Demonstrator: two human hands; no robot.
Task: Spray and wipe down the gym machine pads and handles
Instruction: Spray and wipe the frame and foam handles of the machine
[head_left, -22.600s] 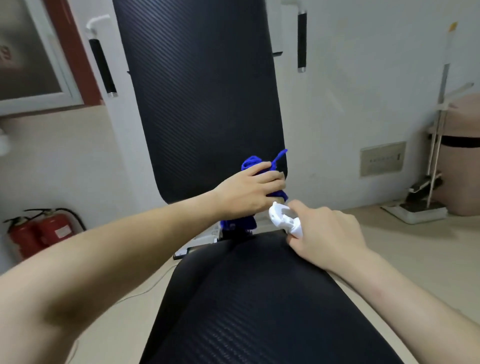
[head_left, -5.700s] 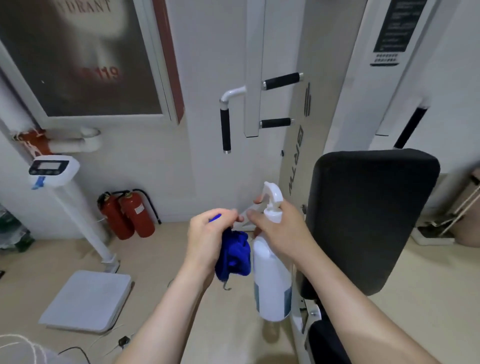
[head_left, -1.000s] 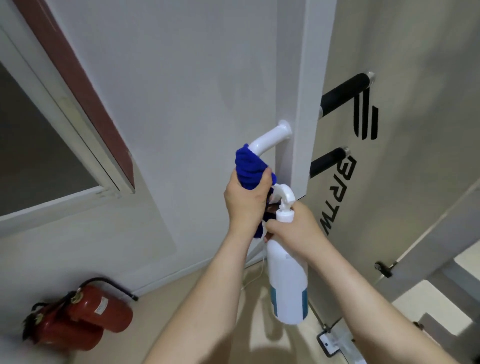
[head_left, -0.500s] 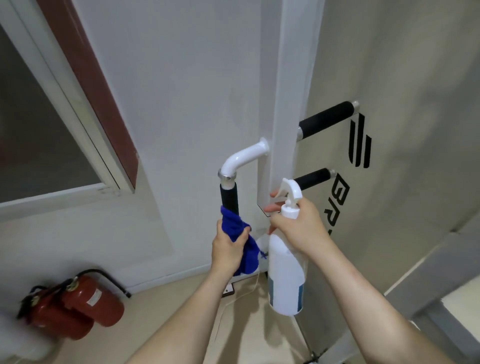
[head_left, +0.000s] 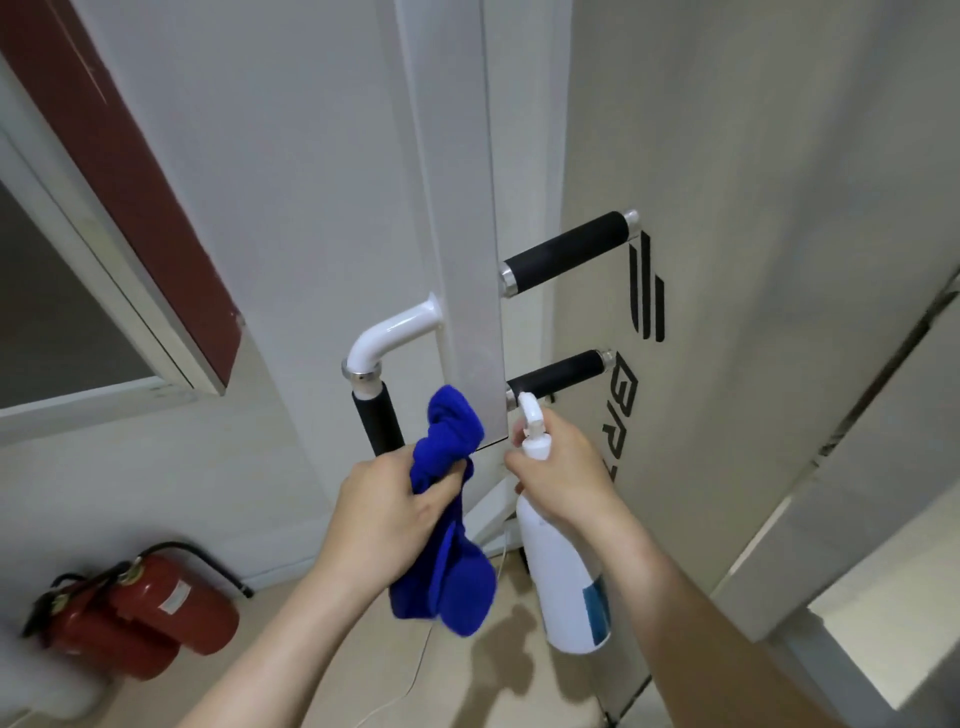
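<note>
Handle grip (head_left: 378, 423): black, long axis near upright, hanging down from a white elbow tube (head_left: 387, 338) left of the machine post (head_left: 462, 234). The left hand (head_left: 384, 514) clutches a bunched blue cloth (head_left: 449, 566) just right of it. The right hand (head_left: 563, 480) grasps the spray bottle (head_left: 563, 587) by the neck, bottle upright, nozzle uppermost.

cloth (head_left: 448, 435) btwn handle (head_left: 377, 422) & bottle (head_left: 563, 571)
</note>
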